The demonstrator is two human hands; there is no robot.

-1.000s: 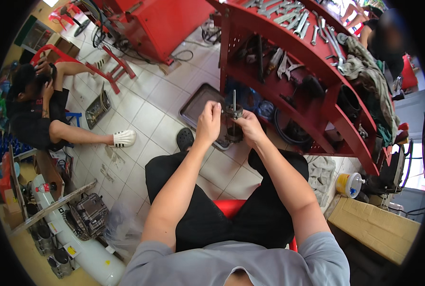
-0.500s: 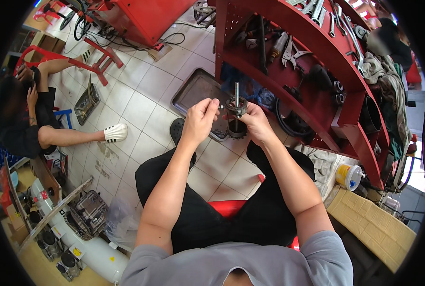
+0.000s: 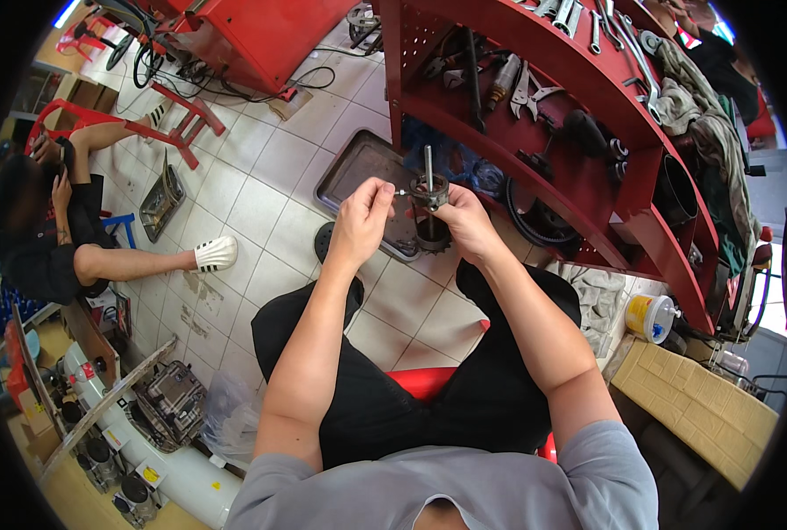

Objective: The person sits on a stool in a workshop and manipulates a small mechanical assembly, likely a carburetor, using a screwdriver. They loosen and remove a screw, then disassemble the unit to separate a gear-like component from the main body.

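Observation:
In front of me, above the floor, is a dark round metal tool (image 3: 431, 196) with a bright threaded rod (image 3: 429, 165) standing up through it. A toothed, dark round part (image 3: 431, 237) shows beneath it. My right hand (image 3: 471, 223) is closed on the tool's right side. My left hand (image 3: 365, 212) is closed in a pinch at a small bolt (image 3: 401, 193) that sticks out from the tool's left side. The fingers hide most of the bolt. Behind my hands lies a grey metal tray (image 3: 340, 177) on the tiles.
A red tool shelf (image 3: 534, 146) with several wrenches (image 3: 596, 34) and pliers (image 3: 532, 90) stands at the right. On the left sits another person (image 3: 53, 212) beside a red stool (image 3: 186, 132). Cardboard (image 3: 693, 402) and a white bucket (image 3: 651, 318) are at the lower right.
The view has shifted slightly. My left fingers have changed their bend a little at the bolt, and my right hand has turned slightly on the tool.

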